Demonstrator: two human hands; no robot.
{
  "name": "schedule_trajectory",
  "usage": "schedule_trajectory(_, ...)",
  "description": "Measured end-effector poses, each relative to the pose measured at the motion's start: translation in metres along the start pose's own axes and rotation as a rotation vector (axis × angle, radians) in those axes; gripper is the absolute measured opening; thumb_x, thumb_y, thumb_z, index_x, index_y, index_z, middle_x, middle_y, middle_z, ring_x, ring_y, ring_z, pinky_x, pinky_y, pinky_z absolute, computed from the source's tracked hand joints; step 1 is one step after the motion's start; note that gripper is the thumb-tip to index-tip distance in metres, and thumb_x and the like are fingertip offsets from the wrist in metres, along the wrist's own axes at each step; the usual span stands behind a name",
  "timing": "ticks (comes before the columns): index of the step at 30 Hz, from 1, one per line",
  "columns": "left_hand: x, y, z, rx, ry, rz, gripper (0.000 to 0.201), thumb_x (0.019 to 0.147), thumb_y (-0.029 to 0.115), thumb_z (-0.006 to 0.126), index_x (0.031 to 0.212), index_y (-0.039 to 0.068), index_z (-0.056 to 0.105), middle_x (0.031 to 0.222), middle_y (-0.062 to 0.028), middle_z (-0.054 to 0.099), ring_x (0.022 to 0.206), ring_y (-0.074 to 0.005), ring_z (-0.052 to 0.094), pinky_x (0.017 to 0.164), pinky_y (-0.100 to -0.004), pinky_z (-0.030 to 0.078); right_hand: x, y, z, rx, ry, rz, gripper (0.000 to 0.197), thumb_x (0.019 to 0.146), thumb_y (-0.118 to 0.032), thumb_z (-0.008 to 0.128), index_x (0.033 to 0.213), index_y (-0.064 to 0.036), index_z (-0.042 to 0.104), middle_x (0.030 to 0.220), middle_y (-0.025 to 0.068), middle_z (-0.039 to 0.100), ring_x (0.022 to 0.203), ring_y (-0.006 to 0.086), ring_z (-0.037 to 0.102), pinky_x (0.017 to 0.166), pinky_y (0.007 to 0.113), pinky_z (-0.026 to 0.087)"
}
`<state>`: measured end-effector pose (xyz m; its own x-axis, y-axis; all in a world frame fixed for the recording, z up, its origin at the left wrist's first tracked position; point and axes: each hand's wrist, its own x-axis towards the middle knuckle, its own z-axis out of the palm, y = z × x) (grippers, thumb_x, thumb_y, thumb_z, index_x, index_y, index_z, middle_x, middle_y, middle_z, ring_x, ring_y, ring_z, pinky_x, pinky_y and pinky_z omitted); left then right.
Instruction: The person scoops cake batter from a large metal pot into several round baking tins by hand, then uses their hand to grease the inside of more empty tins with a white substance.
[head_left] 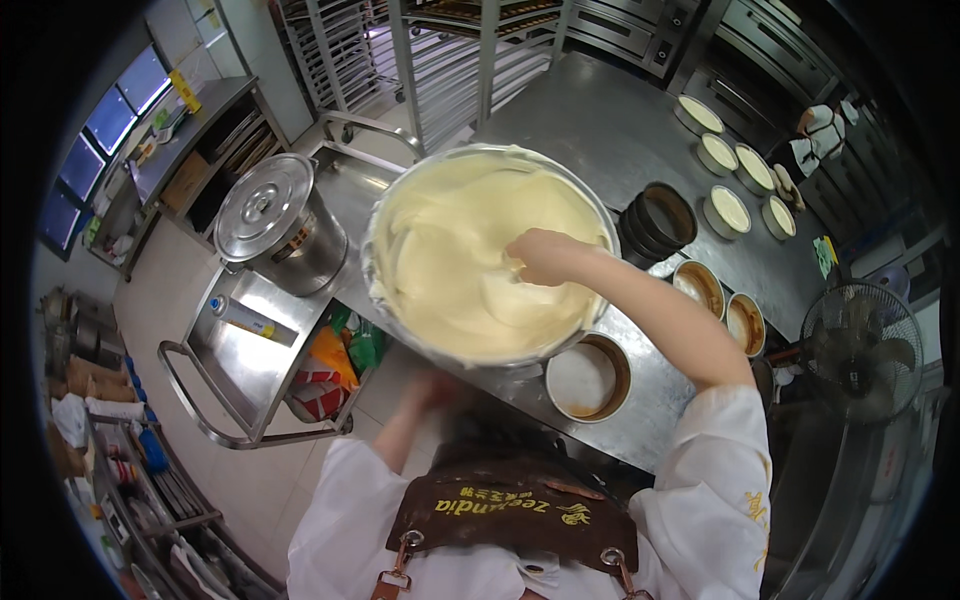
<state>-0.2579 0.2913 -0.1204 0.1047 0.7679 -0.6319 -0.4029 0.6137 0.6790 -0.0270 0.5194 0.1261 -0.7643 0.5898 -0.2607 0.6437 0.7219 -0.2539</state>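
Pale yellow, creamy batter [450, 240] fills a wide, round metal bowl [592, 195] in the middle of the view, at the left end of a long steel table [600, 110], seen from above by the person working there. The right hand [548, 257] reaches over the bowl's right side, fingers bent down into the batter, which hides their tips; whether they pinch anything cannot be told. The left hand [435, 388] is a blur just below the bowl's near edge, and its grip and any contact with the bowl cannot be made out. Near the bowl's lower right sits a round tin [590, 378] with a browned inner wall. Further right are a stack of dark round tins [660, 225] and two more browned tins [700, 288]. Five pale-filled tins [727, 212] stand toward the table's far right, near another person [820, 140] in white. To the left, a lidded steel pot [285, 225] stands beside the bowl, and a blue-capped can [245, 318] lies on a metal cart [230, 370]. A round fan [862, 340] stands at far right.
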Motion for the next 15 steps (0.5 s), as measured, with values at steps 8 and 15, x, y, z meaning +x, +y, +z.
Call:
schedule_trajectory(8,-0.066,0.169,0.078,0.023,0.356,0.800,0.015,0.078,0.008,0.058,0.090,0.000,0.052,0.072,-0.0020,0.054,0.057,-0.0086,0.051,0.044,-0.0224,0.042,0.051,-0.007,0.024,-0.401,-0.398,-0.143,0.031,0.074,-0.020,0.062,0.103,-0.0097,0.064,0.086,0.0125,0.064,0.090,0.0304,0.059,0.078,0.041,0.047)
schedule_trajectory(15,-0.045,0.215,0.061,0.014,0.232,0.815,0.023,0.068,-0.002,0.050,0.091,-0.002,0.052,0.075,-0.0026,0.055,0.059,-0.0076,0.049,0.050,-0.0207,0.039,0.033,-0.035,-0.042,-0.292,0.150,-0.169,0.020,0.083,-0.013,0.049,0.099,-0.0118,0.061,0.095,0.0112,0.060,0.083,0.0294,0.061,0.075,0.040,0.049)
